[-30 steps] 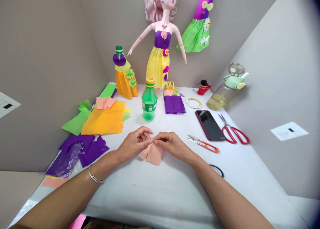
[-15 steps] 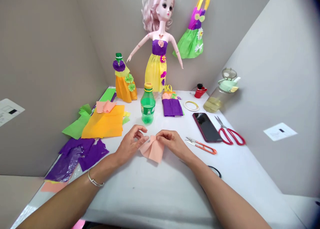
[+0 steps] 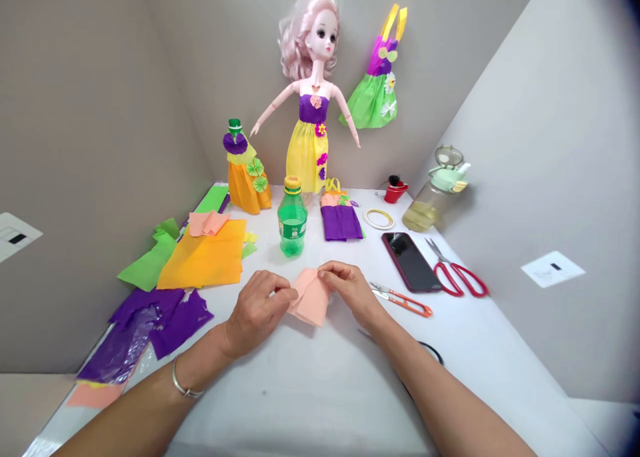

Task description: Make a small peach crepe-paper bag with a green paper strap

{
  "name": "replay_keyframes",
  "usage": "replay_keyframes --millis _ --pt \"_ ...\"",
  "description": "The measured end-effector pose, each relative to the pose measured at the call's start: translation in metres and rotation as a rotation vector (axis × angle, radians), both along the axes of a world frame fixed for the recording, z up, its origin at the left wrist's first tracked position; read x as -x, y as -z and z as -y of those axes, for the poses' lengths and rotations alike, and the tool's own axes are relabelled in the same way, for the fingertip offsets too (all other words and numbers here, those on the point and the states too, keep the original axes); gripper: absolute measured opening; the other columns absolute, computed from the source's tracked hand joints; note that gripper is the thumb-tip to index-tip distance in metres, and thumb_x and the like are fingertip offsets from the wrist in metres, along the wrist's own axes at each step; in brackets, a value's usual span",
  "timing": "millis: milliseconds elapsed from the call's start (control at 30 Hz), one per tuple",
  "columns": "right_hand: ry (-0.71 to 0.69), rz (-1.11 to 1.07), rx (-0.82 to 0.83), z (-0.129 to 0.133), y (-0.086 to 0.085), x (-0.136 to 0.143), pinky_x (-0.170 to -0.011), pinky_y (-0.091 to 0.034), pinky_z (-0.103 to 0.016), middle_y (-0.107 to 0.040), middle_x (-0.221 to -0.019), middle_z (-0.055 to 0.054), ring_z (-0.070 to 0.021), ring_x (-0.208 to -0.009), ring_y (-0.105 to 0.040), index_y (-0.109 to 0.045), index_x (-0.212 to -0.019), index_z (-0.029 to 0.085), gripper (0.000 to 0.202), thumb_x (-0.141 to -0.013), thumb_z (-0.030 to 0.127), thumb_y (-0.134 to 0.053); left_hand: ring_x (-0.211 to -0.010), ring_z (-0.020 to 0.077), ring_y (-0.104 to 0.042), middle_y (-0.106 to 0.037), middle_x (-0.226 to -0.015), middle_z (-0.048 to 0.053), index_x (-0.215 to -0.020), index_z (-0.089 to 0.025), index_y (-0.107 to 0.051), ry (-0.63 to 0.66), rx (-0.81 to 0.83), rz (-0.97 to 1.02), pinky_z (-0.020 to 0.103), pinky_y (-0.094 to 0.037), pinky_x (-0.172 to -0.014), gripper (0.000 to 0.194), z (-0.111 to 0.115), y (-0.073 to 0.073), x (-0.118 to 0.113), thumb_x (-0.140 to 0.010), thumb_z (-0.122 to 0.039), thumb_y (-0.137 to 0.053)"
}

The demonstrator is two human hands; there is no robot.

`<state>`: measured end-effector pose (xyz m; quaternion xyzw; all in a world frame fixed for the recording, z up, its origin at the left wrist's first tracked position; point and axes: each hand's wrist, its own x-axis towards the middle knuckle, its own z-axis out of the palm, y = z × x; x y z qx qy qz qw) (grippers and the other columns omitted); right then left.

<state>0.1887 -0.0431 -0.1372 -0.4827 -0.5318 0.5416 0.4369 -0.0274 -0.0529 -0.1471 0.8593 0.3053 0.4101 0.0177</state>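
Observation:
A small folded piece of peach paper is held up between both hands, just above the white table. My left hand pinches its left edge between thumb and bent fingers. At its upper right corner, my right hand grips it with thumb and forefinger. Behind the paper stands a green bottle with a yellow cap. Red-handled thread snips lie to the right of my right hand.
Purple sheets, an orange sheet and green paper lie left. A dressed doll stands behind. A phone, red scissors and a tilted drink bottle are right.
My left hand has closed on the peach paper's left edge, where its fingers were apart before. The paper now looks flatter and wider. The whole view has shifted slightly.

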Motion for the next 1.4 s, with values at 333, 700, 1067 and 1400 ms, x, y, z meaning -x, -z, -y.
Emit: replay_keyframes --millis 333,700,1067,1400 --pt "0.251 -0.046 -0.118 -0.008 0.008 -0.009 -0.064 -0.039 -0.026 -0.056 -0.069 0.001 -0.0143 -0.066 -0.046 -0.067 -0.079 0.019 0.019 -0.080 0.038 -0.062 -0.055 0.0110 -0.040 -0.046 -0.063 -0.003 -0.079 -0.018 -0.058 0.057 1.005 0.341 0.024 -0.032 -0.054 0.033 0.012 -0.003 -0.012 -0.094 -0.046 -0.048" --pt "0.261 0.013 -0.195 -0.003 0.006 -0.005 -0.068 -0.041 -0.027 -0.064 -0.077 -0.002 -0.0169 -0.073 -0.053 -0.070 -0.081 0.018 0.022 -0.082 0.039 -0.064 -0.052 0.0070 -0.031 -0.045 -0.063 -0.007 -0.089 -0.018 -0.055 0.130 1.390 0.697 0.020 -0.025 -0.052 0.032 0.008 0.002 -0.024 -0.082 -0.047 -0.067" --pt "0.192 0.016 -0.153 -0.002 0.005 -0.003 -0.065 -0.040 -0.026 -0.062 -0.074 -0.001 -0.0156 -0.070 -0.052 -0.070 -0.079 0.018 0.021 -0.081 0.037 -0.063 -0.048 0.0055 -0.032 -0.041 -0.052 -0.008 -0.079 -0.017 -0.053 0.146 1.505 0.783 0.016 -0.028 -0.050 0.028 -0.001 0.011 -0.019 -0.082 -0.040 -0.069" --pt "0.162 -0.004 -0.108 -0.003 0.004 -0.004 -0.065 -0.037 -0.024 -0.060 -0.072 0.001 -0.0139 -0.069 -0.049 -0.070 -0.079 0.019 0.018 -0.082 0.035 -0.062 -0.047 0.0046 -0.040 -0.047 -0.054 -0.007 -0.084 -0.017 -0.055 0.186 1.600 0.910 0.013 -0.036 -0.047 0.029 0.001 0.006 -0.019 -0.076 -0.036 -0.076"
